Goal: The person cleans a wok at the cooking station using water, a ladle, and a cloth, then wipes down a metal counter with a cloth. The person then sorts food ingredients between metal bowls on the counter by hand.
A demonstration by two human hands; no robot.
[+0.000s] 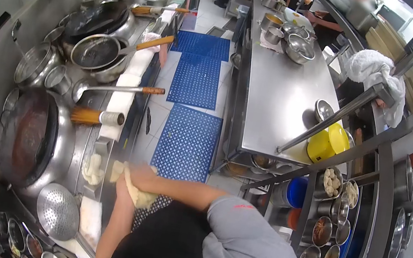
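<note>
A pale yellow cloth (142, 198) is bunched and twisted between my two hands, over the front edge of the stove counter. My right hand (143, 176) is closed around it from above, slightly blurred. My left hand (124, 187) grips it from the near side, its fingers partly hidden by the cloth. Part of the cloth sticks out to the left of my hands. Just beyond lies a crumpled whitish cloth (93, 170) on the counter.
Left stand a large wok (31, 137), a perforated skimmer (58, 210), a ladle (114, 88) and a bamboo brush (98, 117). Blue mats (188, 137) cover the floor. A steel table (282, 109) carries pots and a yellow container (328, 143). Other people work at the back.
</note>
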